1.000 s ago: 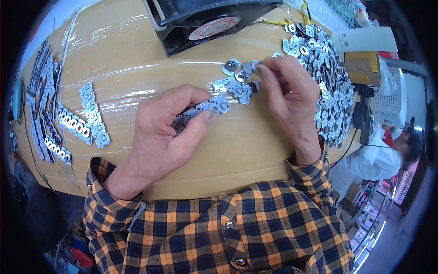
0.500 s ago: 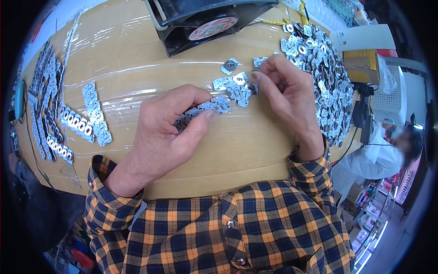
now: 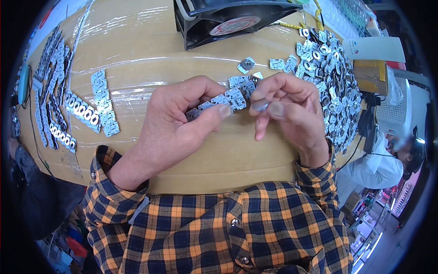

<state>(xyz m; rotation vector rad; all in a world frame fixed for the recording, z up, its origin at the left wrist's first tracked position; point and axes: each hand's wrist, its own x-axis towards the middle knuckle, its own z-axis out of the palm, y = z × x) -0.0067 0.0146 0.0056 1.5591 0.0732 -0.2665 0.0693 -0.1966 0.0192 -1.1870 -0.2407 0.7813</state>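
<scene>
My left hand (image 3: 175, 123) is closed on a strip of small square circuit boards (image 3: 235, 98), pinched between thumb and fingers, its front end sticking out to the right. Close to that end, my right hand (image 3: 296, 107) pinches a small, round, silvery disc (image 3: 260, 105) between thumb and forefinger. The disc's exact kind is hard to make out, and a gap shows between it and the strip. Just beyond the fingers lie a few loose circuit boards (image 3: 238, 81), partly covered by the hands. A single board with a dark round part (image 3: 247, 65) lies farther back.
A big heap of circuit boards (image 3: 335, 91) covers the table's right side. A black fan (image 3: 235, 26) stands at the back. Board strips, some with white rings (image 3: 82, 112), lie at left beside rows of dark strips (image 3: 49, 86). A person in pale clothing (image 3: 365, 164) is at far right.
My right hand has come away from the loose boards toward the strip's end, and the silvery disc now shows in its fingers. The left hand still holds the strip. The whole view has shifted slightly.
</scene>
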